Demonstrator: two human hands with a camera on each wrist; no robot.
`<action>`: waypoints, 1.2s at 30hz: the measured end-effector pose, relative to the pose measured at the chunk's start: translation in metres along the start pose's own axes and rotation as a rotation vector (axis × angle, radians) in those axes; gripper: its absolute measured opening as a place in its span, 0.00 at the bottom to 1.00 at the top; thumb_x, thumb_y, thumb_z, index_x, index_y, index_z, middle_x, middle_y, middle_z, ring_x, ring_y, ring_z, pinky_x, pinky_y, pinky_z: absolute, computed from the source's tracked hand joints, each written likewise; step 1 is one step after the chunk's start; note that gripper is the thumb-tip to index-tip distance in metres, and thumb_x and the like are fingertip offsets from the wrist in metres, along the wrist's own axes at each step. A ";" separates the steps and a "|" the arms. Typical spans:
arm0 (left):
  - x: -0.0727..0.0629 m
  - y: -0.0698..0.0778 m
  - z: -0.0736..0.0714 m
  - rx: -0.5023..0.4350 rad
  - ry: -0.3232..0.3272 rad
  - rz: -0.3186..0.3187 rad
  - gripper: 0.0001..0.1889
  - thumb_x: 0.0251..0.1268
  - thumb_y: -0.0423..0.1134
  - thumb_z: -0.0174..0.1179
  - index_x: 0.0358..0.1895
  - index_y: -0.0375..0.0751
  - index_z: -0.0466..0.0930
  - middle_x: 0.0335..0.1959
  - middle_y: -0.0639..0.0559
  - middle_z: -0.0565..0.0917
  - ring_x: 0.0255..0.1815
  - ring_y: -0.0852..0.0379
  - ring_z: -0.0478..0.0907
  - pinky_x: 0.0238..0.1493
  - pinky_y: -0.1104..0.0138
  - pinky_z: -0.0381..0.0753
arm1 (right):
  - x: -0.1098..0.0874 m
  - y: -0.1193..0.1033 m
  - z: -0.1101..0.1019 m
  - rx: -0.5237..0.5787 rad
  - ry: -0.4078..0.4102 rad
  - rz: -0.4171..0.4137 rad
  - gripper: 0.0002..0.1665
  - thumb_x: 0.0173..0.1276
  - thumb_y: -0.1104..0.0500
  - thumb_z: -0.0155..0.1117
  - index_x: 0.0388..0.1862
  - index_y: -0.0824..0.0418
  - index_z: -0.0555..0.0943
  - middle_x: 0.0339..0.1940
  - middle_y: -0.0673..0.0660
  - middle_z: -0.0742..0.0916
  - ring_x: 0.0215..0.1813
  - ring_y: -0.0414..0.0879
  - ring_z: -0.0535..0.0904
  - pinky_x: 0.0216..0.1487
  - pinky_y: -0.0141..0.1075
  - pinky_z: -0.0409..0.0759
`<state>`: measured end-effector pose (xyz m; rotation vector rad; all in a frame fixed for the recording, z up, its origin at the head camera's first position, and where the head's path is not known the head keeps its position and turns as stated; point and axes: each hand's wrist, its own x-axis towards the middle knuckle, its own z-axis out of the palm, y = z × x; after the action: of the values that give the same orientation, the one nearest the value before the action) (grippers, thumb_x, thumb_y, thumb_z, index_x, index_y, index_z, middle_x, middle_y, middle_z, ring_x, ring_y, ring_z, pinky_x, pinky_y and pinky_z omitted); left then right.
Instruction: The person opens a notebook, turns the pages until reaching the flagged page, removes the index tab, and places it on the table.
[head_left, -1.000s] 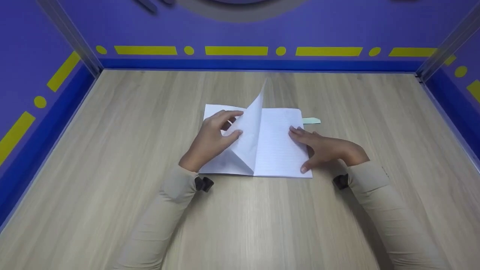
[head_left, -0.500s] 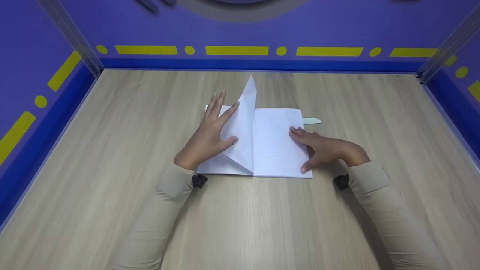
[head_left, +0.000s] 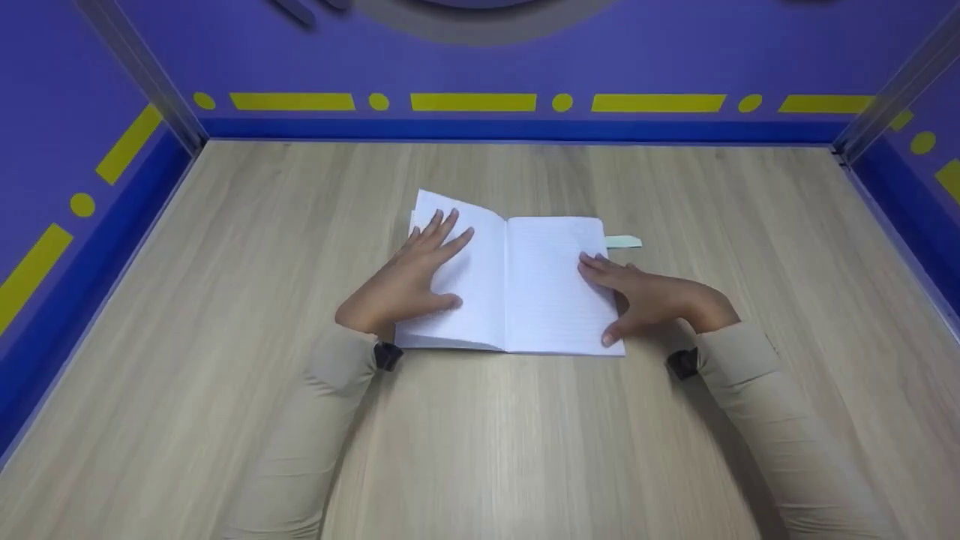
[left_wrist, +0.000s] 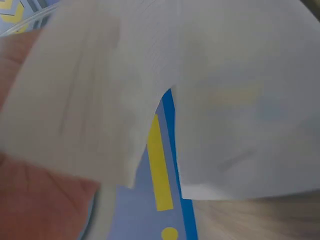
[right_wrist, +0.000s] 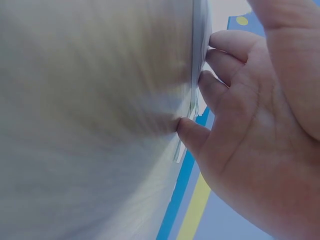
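Note:
An open notebook [head_left: 555,315] with white ruled pages lies at the middle of the table. My left hand [head_left: 405,285] is spread over the left-hand page [head_left: 484,262], whose far corner sticks up and out past the pages beneath. In the left wrist view a blurred lifted page [left_wrist: 95,110] hides part of the left palm [left_wrist: 45,205]. My right hand [head_left: 652,298] rests on the outer edge of the right-hand page, fingers extended and thumb near its lower corner. In the right wrist view the right hand's fingertips [right_wrist: 215,87] touch the notebook's edge.
A pale green tab [head_left: 624,241] juts from the notebook's right side onto the wooden table [head_left: 480,450]. Purple-blue panels [head_left: 480,71] with yellow marks enclose the back and sides. Small black wrist cameras [head_left: 682,363] sit at the cuffs.
The page that stood raised has come down to the left. My left hand went from gripping it to spread fingers, moving left and down with it. My right hand has stayed put.

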<state>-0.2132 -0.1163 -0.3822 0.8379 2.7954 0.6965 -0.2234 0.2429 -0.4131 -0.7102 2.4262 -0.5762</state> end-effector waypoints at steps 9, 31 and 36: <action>-0.001 -0.028 0.009 -0.148 -0.215 -0.092 0.50 0.52 0.36 0.70 0.77 0.45 0.48 0.79 0.45 0.41 0.80 0.49 0.35 0.78 0.54 0.40 | -0.001 0.001 -0.001 0.012 -0.002 -0.018 0.72 0.47 0.42 0.77 0.78 0.61 0.42 0.80 0.60 0.43 0.80 0.57 0.34 0.76 0.59 0.37; -0.004 -0.046 0.016 -0.246 -0.351 -0.214 0.48 0.52 0.37 0.71 0.76 0.51 0.53 0.80 0.56 0.38 0.80 0.57 0.31 0.78 0.58 0.39 | 0.001 0.000 -0.001 -0.018 -0.051 -0.007 0.74 0.44 0.45 0.80 0.78 0.59 0.41 0.80 0.59 0.40 0.80 0.57 0.32 0.76 0.58 0.33; -0.004 -0.044 0.015 -0.247 -0.355 -0.206 0.48 0.52 0.37 0.71 0.76 0.50 0.52 0.80 0.56 0.37 0.80 0.56 0.31 0.78 0.58 0.38 | 0.001 -0.001 -0.003 -0.023 -0.066 -0.009 0.75 0.43 0.45 0.80 0.78 0.60 0.40 0.80 0.60 0.39 0.80 0.57 0.30 0.75 0.59 0.32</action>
<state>-0.2271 -0.1454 -0.4162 0.5543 2.3759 0.7542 -0.2253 0.2424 -0.4106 -0.7388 2.3732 -0.5218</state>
